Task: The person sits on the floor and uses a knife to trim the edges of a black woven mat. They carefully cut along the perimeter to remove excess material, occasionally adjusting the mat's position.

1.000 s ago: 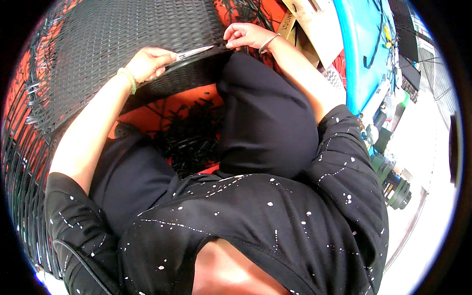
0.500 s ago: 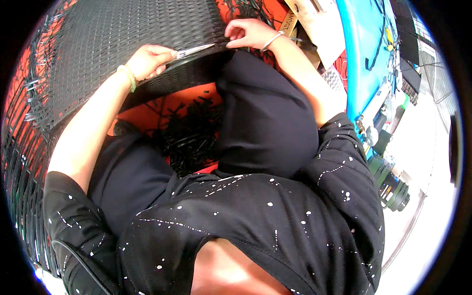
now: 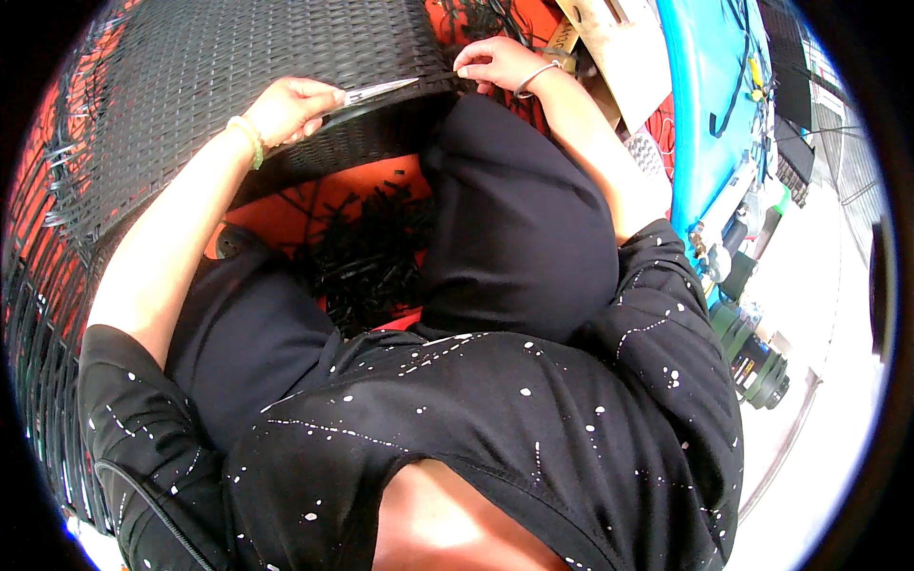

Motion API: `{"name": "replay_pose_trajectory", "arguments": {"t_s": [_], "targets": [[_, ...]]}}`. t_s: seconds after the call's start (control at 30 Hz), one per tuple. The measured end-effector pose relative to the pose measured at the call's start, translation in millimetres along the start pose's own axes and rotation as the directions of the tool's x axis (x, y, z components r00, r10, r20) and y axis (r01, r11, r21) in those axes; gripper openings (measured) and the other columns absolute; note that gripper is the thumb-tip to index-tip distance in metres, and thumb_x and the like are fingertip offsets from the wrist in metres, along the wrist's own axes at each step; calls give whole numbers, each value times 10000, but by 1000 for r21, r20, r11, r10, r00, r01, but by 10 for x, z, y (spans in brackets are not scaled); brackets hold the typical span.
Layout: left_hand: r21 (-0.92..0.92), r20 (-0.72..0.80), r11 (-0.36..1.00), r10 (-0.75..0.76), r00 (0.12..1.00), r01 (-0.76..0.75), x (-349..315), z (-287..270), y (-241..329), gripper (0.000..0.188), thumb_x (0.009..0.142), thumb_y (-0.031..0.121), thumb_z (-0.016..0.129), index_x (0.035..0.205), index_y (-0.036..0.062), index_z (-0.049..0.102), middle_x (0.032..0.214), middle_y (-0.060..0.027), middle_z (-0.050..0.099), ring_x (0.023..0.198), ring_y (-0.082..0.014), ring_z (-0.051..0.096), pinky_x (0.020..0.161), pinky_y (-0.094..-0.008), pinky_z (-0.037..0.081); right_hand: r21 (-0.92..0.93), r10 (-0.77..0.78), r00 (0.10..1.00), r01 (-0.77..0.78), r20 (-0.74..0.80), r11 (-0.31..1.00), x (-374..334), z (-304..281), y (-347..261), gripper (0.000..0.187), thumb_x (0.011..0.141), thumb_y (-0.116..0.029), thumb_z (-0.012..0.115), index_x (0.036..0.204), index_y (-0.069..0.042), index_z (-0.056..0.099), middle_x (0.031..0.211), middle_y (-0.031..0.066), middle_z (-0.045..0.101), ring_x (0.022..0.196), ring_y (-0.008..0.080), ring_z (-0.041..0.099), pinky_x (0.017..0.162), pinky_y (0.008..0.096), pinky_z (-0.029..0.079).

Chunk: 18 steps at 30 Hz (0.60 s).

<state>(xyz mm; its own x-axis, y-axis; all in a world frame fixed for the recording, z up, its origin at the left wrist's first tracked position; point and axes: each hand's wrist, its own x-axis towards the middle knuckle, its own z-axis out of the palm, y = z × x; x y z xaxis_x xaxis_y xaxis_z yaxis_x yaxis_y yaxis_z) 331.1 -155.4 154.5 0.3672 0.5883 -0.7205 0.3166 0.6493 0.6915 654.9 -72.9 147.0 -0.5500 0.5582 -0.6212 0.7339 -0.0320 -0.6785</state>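
Note:
A dark woven rattan panel (image 3: 276, 48) lies across the far side, its front edge bending down above my knees. My left hand (image 3: 290, 109) is closed on a pair of small silver scissors (image 3: 381, 91), whose pointed blades reach right along the panel's edge. At the panel's right corner is my right hand (image 3: 500, 65), thumb and forefinger pinched together. Whatever is in that pinch is too small to make out. The blade tips stop just short of the right fingertips.
Cut black strips (image 3: 371, 247) lie heaped on the orange-red surface between my legs. Loose strands (image 3: 71, 190) stick out along the left. Flattened cardboard (image 3: 624, 67), a blue board (image 3: 700, 76) and a green cylindrical object (image 3: 762, 366) stand to the right.
My right hand has moved slightly right, away from the panel's edge, and its fingers have come together. The scissors have shifted a little up and to the right with my left hand.

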Motion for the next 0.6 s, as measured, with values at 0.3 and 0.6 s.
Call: {"name": "replay_pose_trajectory", "arguments": {"t_s": [0.3,0.6], "targets": [[22,-1,1000,-4,1000,4,19,10,-8,238,892,293,597,994,90,670,500,69,425,394,-21,308,362,-191,225,79,147,985,-155,91,985,-59,-27,11,247,850,-239,641,1053,-103,679,841,-24,654,660,64,532,575,212,423],[-49,-13,998,-50,999,49,-19,-150,-14,242,892,278,591,1010,79,661,515,69,424,401,-18,308,361,-183,221,-231,-102,994,107,31,967,137,17,63,230,838,-216,624,965,-31,675,837,22,664,801,132,590,743,287,473]]}}
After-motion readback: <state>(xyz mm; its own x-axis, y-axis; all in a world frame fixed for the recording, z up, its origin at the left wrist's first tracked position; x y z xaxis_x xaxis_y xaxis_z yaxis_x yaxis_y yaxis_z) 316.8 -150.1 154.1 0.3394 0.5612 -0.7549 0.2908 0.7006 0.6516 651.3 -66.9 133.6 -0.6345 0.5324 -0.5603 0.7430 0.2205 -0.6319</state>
